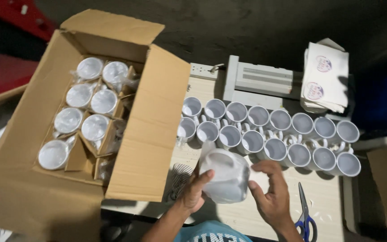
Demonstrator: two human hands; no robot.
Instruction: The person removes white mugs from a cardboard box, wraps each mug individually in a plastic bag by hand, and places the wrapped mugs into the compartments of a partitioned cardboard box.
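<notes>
Dim room, dark rough wall behind, red shapes at upper left. Below it a pale wooden tabletop [328, 201], scuffed and lit from above.

Head view, left side: large brown cardboard box [36, 188] standing open, flaps spread, card dividers inside, each cell filled with a white ceramic mug in clear plastic wrap [68, 120], mouths up. Some cells at the near right of the box not clearly visible.

Head view, middle: two rows of unwrapped white ceramic mugs [274, 134] on the tabletop, upright, mouths up, packed touching one another. Behind them a white power strip [204, 71], a grey-white boxy machine [260, 83] and a stack of white printed paper sheets [325, 78].

Head view, near edge: white mug in a cloudy plastic bag [225, 175] held above the table just in front of the near row. Long axis tilted off upright, leaning left; mouth and handle hidden under the wrap, so facing cannot be told. Left hand [194, 190] curled around its left side, thumb on the front. Right hand [272, 192] cupped at the right side, fingers bent onto the plastic. Blue-handled scissors [305, 215] flat on the table just right of the right hand, blades pointing away.
</notes>
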